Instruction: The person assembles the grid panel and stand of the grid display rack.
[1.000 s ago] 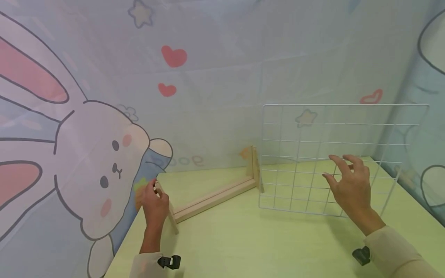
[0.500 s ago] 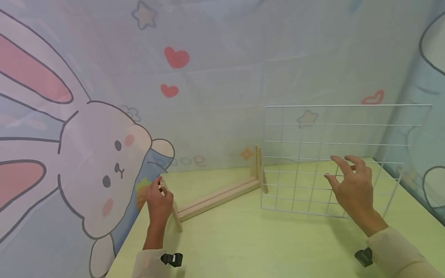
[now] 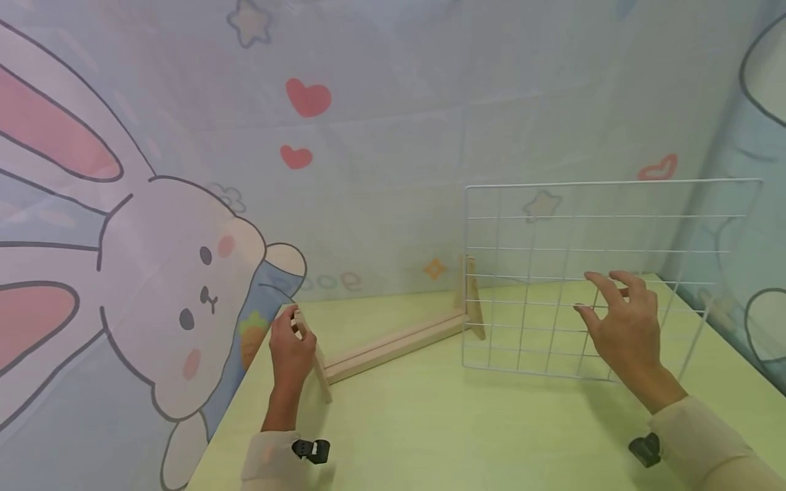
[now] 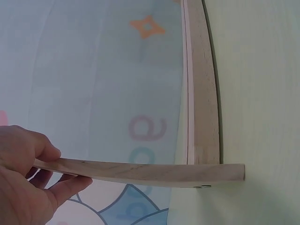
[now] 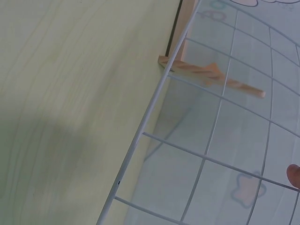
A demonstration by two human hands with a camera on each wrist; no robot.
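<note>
My left hand [image 3: 291, 348] pinches the top of the near upright of a wooden stand [image 3: 399, 346] between thumb and fingers. In the left wrist view, that flat upright [image 4: 136, 170] meets the stand's long grooved beam [image 4: 205, 93] at a right angle. My right hand [image 3: 625, 327] holds a white wire grid panel [image 3: 614, 183] upright, thumb and fingers bent at its wires. The panel's left edge overlaps the stand's far upright [image 3: 476, 320]. In the right wrist view, a fingertip [image 5: 294, 176] shows at the right edge, against the grid.
The stand's beam lies slantwise on a pale yellow-green table [image 3: 430, 436]. A cloth backdrop [image 3: 393, 225] with a rabbit, hearts and stars rises behind the table's back edge.
My left hand has moved the wooden stand to the right, so its far upright now shows through the grid panel. My right hand and the panel have hardly moved.
</note>
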